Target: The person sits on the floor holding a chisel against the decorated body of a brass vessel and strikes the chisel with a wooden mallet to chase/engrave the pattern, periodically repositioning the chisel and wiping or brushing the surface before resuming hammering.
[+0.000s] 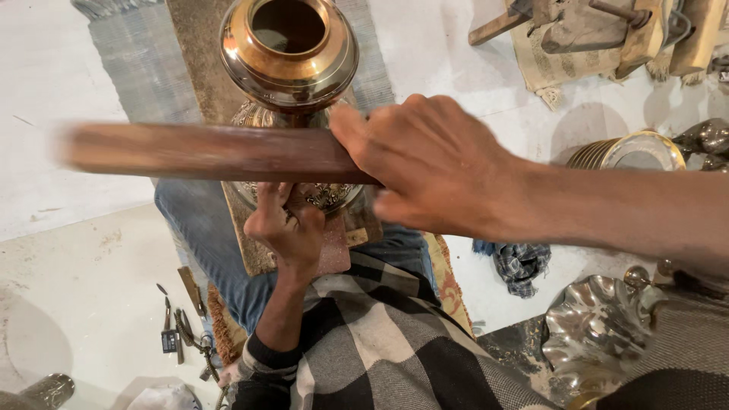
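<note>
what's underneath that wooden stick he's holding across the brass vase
Under the wooden stick, gripped by the right hand, lies the brass vase; its engraved body shows just below. The left hand rests against it. The stick covers the vase's middle.

From where I sit, the open room lies on the pale floor (68, 76) to the upper left and in the white stretch between the brass vase (289, 57) and the cloth with wooden tools (600, 34) at the upper right. The wooden stick (205, 152) bars the middle, crossing in front of the vase. On the right, stacked brass plates (626, 150) and a fluted metal dish (600, 326) crowd the passage. The lower left holds small hand tools (182, 326), possibly pliers; they are too small to tell.
</note>
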